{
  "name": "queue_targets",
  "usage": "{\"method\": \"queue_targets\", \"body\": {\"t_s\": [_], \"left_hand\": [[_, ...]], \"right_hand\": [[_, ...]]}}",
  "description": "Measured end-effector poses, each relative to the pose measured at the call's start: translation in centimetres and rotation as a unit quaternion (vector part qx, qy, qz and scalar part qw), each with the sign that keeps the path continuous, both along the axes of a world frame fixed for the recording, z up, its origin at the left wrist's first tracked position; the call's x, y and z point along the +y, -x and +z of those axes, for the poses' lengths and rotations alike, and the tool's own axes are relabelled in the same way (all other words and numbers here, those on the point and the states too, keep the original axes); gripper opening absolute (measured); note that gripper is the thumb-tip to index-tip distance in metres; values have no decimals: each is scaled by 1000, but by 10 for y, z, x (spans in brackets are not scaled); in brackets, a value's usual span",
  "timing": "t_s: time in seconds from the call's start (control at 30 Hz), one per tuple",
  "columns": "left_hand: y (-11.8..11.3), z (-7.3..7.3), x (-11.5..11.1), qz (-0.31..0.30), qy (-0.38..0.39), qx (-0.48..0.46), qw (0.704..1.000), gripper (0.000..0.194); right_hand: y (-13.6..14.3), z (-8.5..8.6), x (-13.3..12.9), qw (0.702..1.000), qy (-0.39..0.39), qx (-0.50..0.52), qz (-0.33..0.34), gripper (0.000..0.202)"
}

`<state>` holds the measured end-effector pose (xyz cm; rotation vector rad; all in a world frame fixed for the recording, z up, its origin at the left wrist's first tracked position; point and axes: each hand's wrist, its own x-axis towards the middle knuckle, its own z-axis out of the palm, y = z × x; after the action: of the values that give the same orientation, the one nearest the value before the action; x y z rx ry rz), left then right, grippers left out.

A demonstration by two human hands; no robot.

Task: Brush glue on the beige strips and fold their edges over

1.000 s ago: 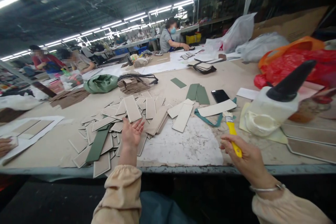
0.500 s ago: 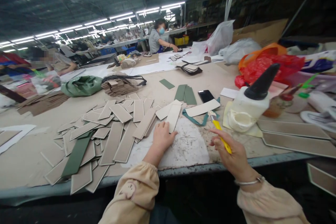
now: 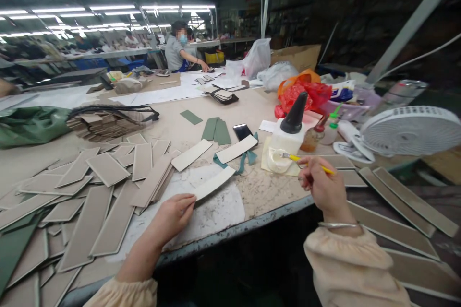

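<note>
My left hand [image 3: 176, 216] pinches one end of a cream strip [image 3: 215, 184], which tilts up over a stained white sheet [image 3: 230, 206] at the table's front. In my right hand [image 3: 321, 182] is a yellow-handled brush [image 3: 294, 158], its tip at the round mouth of a white glue bottle [image 3: 288, 139] with a black cone on top. Beyond the held strip, another cream strip [image 3: 192, 155] lies flat. A third strip [image 3: 237, 149] rests on teal ribbon [image 3: 243, 162]. Left of my left hand, beige pieces with pale edges [image 3: 108, 169] are heaped.
Green strips [image 3: 216, 131] and a phone [image 3: 242, 131] lie farther back. Bags [image 3: 300, 96], small bottles [image 3: 329, 129] and a white fan [image 3: 410, 130] crowd the right side. Long beige strips [image 3: 396, 230] lie at the lower right. A masked person [image 3: 176, 53] works across the table.
My right hand has brought the brush to the glue bottle's mouth. My left hand has lifted an end of the cream strip, which lay flatter before. The view has swung right.
</note>
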<state>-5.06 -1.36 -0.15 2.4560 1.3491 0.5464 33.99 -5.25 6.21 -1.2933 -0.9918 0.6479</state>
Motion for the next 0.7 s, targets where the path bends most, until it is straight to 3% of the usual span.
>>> {"method": "queue_targets", "body": {"t_s": [0.2,0.5,0.7], "left_hand": [[-23,2,-22,-91,-1,22,996,30],[-38,1,-29,-136,-70,29,988,27],[-35,8,-32,-126,-62,34,990,20]], "right_hand": [[-2,-6,15,997,67,-26,18,52],[1,-27,48,989,140,-35,20,62],[-3,-16,38,997,75,17,-10,54]]}}
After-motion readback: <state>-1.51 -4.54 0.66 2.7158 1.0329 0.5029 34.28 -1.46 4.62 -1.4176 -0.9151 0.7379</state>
